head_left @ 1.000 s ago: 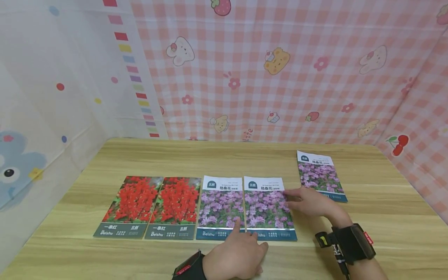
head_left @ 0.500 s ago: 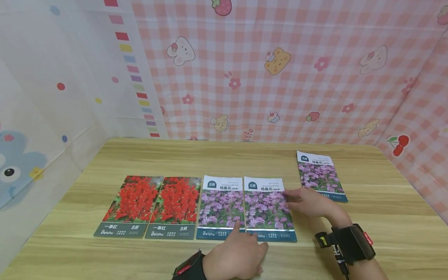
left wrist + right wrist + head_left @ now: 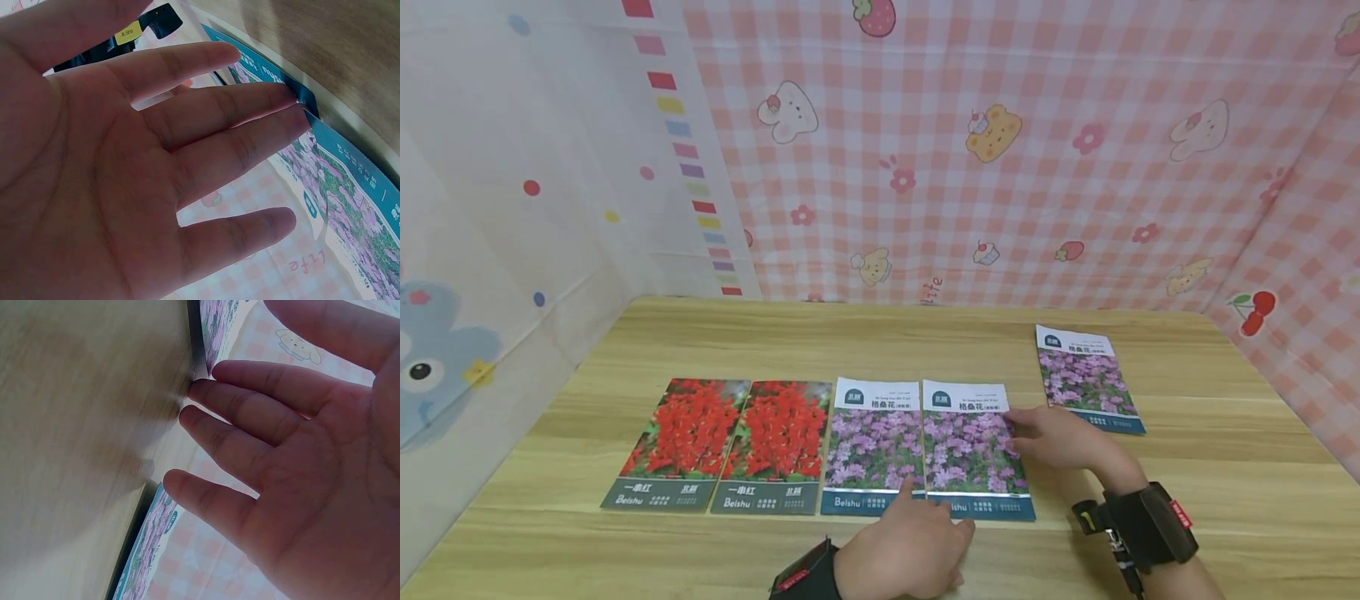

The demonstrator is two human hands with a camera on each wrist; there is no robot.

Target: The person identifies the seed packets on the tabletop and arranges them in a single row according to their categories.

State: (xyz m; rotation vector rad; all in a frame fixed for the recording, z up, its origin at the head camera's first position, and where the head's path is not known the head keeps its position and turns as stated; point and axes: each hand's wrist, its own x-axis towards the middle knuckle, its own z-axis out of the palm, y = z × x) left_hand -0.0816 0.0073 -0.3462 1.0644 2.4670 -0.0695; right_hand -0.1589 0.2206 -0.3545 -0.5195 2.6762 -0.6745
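Observation:
Four flower seed packets lie side by side, face up: a left red-flower packet [image 3: 691, 429], a second red-flower packet [image 3: 782, 429], a left purple-flower packet [image 3: 874, 446] and a right purple-flower packet [image 3: 972, 450]. My left hand [image 3: 910, 546] rests its straight fingertips on the blue bottom bands of both purple packets, spanning their seam. In the left wrist view those fingers [image 3: 237, 137] are spread. At the right edge of the right purple packet, my right hand [image 3: 1067, 442] touches with extended fingers; the right wrist view shows its open palm [image 3: 312, 481].
Another purple-flower packet [image 3: 1086, 379] lies slightly turned at the back right, just beyond the right hand. Printed cloth [image 3: 1000, 200] rises behind the wooden table [image 3: 820, 333] and along both sides.
My right hand and wrist have shifted slightly left against the right purple packet's edge. The left hand stays in place, and the packets look almost unmoved.

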